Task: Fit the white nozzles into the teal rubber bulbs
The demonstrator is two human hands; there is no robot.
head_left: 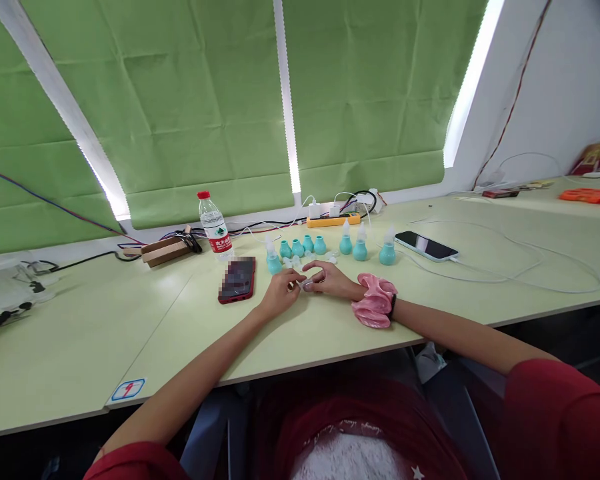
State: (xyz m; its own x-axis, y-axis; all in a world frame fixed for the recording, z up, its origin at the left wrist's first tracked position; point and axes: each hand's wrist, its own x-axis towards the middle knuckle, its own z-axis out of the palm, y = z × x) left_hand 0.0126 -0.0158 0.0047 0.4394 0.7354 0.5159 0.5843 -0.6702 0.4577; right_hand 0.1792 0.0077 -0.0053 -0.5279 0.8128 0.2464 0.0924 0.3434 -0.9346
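My left hand (pixel 281 292) and my right hand (pixel 331 279) meet over the table, fingers bent into a pinch. Between them is a small clear plastic piece (pixel 307 285), its exact shape too small to make out. Just beyond lie several loose translucent plastic parts (pixel 293 262). Behind these stand several teal squeeze bulbs (pixel 297 249) with open necks. Another teal bulb with a clear nozzle (pixel 273 263) is upright beyond my left hand. Three more nozzle-topped bulbs (pixel 360 249) stand to the right. A pink scrunchie (pixel 375 301) circles my right wrist.
A red-cased phone (pixel 238 279) lies left of my hands; a water bottle (pixel 215 227) stands behind it. A second phone (pixel 427 245), with a white cable, lies at right. Along the back are an orange power strip (pixel 333 221), cables and an open cardboard box (pixel 166 251).
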